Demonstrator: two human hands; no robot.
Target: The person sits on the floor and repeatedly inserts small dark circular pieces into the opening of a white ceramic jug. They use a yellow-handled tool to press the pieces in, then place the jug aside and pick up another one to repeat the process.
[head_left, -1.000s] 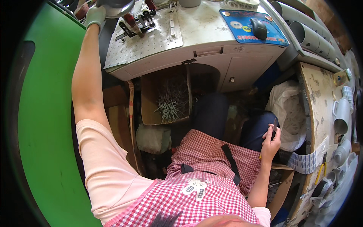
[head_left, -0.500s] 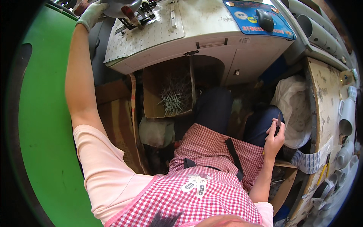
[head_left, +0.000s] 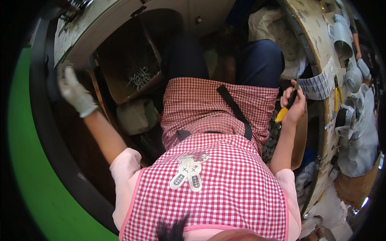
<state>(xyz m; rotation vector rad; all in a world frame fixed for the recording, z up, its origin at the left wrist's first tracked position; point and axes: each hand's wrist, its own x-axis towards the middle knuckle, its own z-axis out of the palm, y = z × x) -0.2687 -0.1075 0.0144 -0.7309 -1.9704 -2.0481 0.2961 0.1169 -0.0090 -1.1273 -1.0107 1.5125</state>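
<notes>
My left hand (head_left: 76, 92), in a pale work glove, is at the left beside the bench corner. It is smeared by motion, so whether its fingers grip anything is unclear. My bare right hand (head_left: 295, 105) is closed around a knife (head_left: 286, 110) with a yellow and black handle. The slim metal blade points up and away from me, near the edge of the right-hand table. Between my left hand and my knees, a cardboard box (head_left: 116, 86) holds many thin, pale, spiky pieces (head_left: 140, 77).
The white bench (head_left: 96, 24) spans the far left. On the worn right-hand table (head_left: 311, 24) stand a grey mug (head_left: 342, 40), other grey vessels (head_left: 353, 78) and yellow-handled pliers (head_left: 337, 96). A white plastic bag (head_left: 295, 52) sits beside my knee. A green surface (head_left: 28, 160) lies far left.
My left hand has come back from the metal fixture on the bench toward me. The view has shifted toward the right and my lap. My right hand still holds the knife, its handle now visible.
</notes>
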